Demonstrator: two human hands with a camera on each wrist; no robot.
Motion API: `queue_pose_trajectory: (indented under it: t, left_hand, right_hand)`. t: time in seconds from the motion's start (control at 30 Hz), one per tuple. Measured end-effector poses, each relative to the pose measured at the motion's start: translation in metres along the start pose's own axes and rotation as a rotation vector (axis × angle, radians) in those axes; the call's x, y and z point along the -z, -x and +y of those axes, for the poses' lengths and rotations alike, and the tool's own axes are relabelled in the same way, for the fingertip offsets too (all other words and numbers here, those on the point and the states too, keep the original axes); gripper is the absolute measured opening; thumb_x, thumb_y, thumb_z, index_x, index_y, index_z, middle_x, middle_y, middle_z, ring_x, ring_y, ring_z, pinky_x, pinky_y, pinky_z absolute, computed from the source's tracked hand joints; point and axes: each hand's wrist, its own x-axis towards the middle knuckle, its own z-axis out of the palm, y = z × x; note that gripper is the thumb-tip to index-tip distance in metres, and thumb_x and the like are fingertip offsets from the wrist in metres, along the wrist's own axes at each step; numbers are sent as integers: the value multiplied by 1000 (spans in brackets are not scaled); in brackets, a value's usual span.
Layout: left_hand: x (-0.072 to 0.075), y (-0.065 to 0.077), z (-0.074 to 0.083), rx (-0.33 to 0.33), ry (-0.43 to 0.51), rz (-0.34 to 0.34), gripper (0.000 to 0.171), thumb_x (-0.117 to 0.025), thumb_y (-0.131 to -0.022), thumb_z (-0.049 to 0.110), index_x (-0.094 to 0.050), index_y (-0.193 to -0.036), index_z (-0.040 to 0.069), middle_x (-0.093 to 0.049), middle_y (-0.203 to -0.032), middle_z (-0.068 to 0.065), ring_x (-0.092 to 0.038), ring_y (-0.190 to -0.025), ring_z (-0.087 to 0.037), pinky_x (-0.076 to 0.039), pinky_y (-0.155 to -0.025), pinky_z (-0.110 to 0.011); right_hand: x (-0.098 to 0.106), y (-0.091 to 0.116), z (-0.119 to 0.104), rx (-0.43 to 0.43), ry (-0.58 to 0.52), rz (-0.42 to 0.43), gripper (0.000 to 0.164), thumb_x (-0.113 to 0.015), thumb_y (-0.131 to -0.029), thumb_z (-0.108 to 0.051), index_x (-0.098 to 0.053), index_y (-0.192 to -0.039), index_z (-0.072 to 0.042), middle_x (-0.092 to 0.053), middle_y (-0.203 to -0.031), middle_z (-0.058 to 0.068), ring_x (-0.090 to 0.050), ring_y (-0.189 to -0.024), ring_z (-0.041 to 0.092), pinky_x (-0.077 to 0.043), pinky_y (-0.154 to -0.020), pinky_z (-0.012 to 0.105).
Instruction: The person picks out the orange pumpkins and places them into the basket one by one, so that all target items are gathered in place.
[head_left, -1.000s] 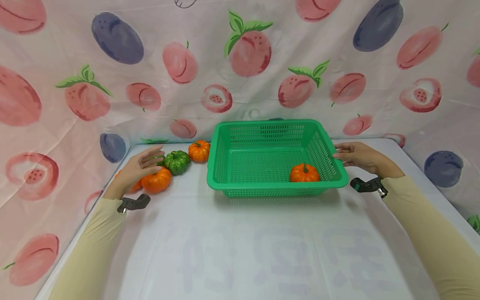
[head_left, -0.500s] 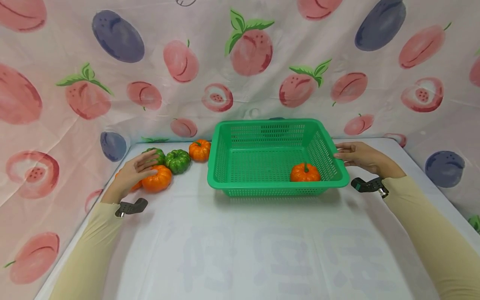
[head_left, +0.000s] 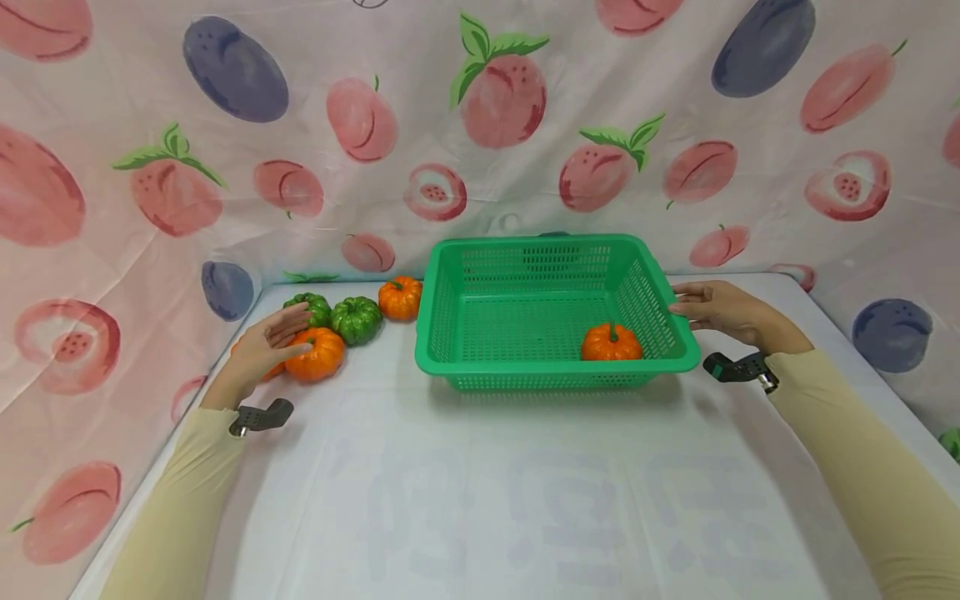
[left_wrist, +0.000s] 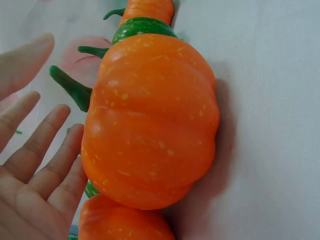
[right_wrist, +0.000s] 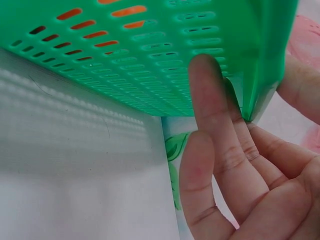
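Note:
In the head view my left hand (head_left: 258,354) hovers at the left, fingers spread, beside an orange pumpkin (head_left: 315,354). The left wrist view shows that pumpkin (left_wrist: 150,120) large and ribbed, its green stem toward the fingers, with the palm holding nothing. My right hand (head_left: 727,312) grips the right rim of a green plastic basket (head_left: 558,369). In the right wrist view its thumb (right_wrist: 302,87) lies on one side of the rim and the fingers (right_wrist: 220,117) reach under it against the slotted wall. One orange pumpkin (head_left: 611,342) sits inside the basket at the front right.
Two green pumpkins (head_left: 356,321) and another orange pumpkin (head_left: 400,298) stand at the back left, left of the basket. One more orange pumpkin (head_left: 272,372) is partly hidden behind my left hand. A fruit-print cloth (head_left: 502,183) hangs behind the white table (head_left: 480,483).
My left hand has drawn back slightly left and down from the pumpkins, uncovering more of the rear green one. The right hand keeps its hold on the basket, which stays in place.

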Motion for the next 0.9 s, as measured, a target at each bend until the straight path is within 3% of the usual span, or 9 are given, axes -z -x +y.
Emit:
queue_pose_trajectory:
  t: [0.4,0.53,0.73,0.9]
  left_hand:
    - [2,-1,-4,37,-32,-10,75,-66,-88,14,-24,-148,2,-29,-150,-25,-29,-137,-39,-40,-100,-10]
    - [1,-1,-3,46,-47,-18,75,-66,-88,13,-23,-149,2,-28,-150,-24,-27,-138,-39,-38,-108,-22]
    - [1,-1,-3,66,-72,-27,75,-66,-87,10,-23,-148,1,-28,-151,-24,-24,-140,-39,-26,-113,-47]
    - [-1,-1,-4,61,-94,-28,73,-66,-87,7,-26,-147,-1,-29,-150,-25,-23,-140,-40,-22,-113,-53]
  right_hand:
    - [2,-1,2,12,-29,-18,70,-55,-96,-25,-21,-144,11,-58,-95,-20,-60,-87,-5,-52,-80,17]
    - [3,0,2,14,-26,-16,70,-55,-96,-26,-21,-144,11,-58,-95,-21,-60,-87,-5,-52,-81,17]
    - [2,0,1,1,-22,-9,70,-55,-95,-27,-22,-145,9,-58,-95,-21,-60,-88,-4,-52,-83,20]
    - [2,0,1,0,-21,-9,69,-55,-95,-27,-22,-144,9,-57,-95,-21,-60,-88,-4,-52,-83,19]
